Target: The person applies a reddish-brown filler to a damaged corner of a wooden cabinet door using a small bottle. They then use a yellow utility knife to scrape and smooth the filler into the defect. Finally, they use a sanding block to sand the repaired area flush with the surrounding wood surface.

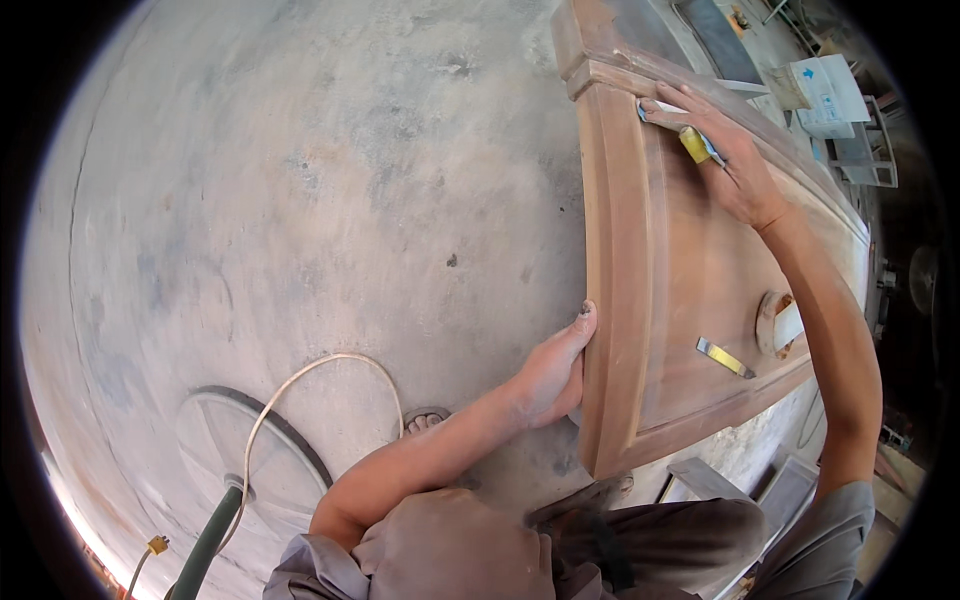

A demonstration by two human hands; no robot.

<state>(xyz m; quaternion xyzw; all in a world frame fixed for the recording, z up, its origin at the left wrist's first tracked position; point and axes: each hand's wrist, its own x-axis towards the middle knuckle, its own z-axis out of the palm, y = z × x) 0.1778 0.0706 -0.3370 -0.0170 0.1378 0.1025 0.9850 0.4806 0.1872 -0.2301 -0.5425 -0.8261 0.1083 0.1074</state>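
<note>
A brown wooden piece with a framed panel and moulded edges lies tilted at the right. My left hand grips its left edge, thumb on the rim and fingers partly hidden beneath. Near the far end, my right hand has its fingers stretched over the frame. A small pale piece with a blue edge shows under those fingertips, and a yellow-ended tool pokes out of the same hand. On the panel rest a yellow tool with a flat metal blade and a round, brown-stained container.
A pale cable loops over the concrete floor at lower left, beside a wheel-like disc and a green pole. White buckets stand at far right. My foot is near the left forearm.
</note>
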